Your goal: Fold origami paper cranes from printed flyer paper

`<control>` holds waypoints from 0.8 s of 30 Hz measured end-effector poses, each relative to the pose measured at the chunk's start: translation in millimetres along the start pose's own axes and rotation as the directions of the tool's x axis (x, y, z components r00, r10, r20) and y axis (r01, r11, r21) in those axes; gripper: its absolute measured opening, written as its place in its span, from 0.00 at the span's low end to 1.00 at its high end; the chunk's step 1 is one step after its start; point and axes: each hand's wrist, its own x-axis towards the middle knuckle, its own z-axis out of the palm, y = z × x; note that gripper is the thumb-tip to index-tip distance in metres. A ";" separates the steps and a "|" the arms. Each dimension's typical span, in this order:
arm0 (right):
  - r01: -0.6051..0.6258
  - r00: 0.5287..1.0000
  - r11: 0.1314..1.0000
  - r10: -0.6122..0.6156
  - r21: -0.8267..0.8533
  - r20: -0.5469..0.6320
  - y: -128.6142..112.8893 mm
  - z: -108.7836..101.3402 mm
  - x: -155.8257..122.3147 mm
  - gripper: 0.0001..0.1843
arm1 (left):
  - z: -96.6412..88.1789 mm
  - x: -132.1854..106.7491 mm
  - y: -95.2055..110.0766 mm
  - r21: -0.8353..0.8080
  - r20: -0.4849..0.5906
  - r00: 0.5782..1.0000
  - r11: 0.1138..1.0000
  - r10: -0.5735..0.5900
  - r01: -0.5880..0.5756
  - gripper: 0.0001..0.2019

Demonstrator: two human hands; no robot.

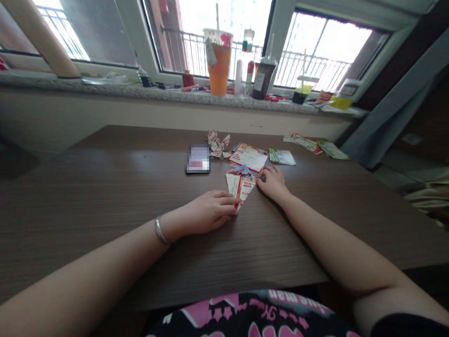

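A red-and-white printed paper folded into a triangle (240, 183) lies on the brown wooden table (105, 196). My left hand (206, 213), with a silver bangle on the wrist, rests flat beside it, fingers stretched out and pressing on the paper's lower tip. My right hand (272, 182) is curled at the paper's right edge, its fingertips pinched against the fold. A finished folded paper crane (218, 144) stands just behind, beside a dark phone (198, 159) lying flat.
Flat leaflets (249, 157) lie behind the folded paper, with more leaflets (305, 142) toward the far right. The stone windowsill (105, 89) carries an orange drink cup (219, 63), a dark cup (262, 77) and small bottles. A cardboard tube (42, 37) leans at the left.
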 end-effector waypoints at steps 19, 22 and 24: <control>0.476 0.869 0.863 -0.491 0.167 0.056 -17.9 -8.6 -19.1 0.22 | -6.7 -4.2 -4.6 -0.115 0.023 0.999 0.993 0.027 -0.024 0.17; 0.485 0.859 0.859 -0.503 0.164 0.094 -22.0 -12.4 -22.5 0.27 | -7.7 -5.4 -4.2 -0.108 0.030 0.999 0.993 0.040 -0.036 0.18; 0.492 0.853 0.855 -0.511 0.162 0.105 -22.8 -14.1 -23.2 0.29 | -8.1 -6.3 -4.3 -0.109 0.040 0.998 0.993 0.044 -0.039 0.19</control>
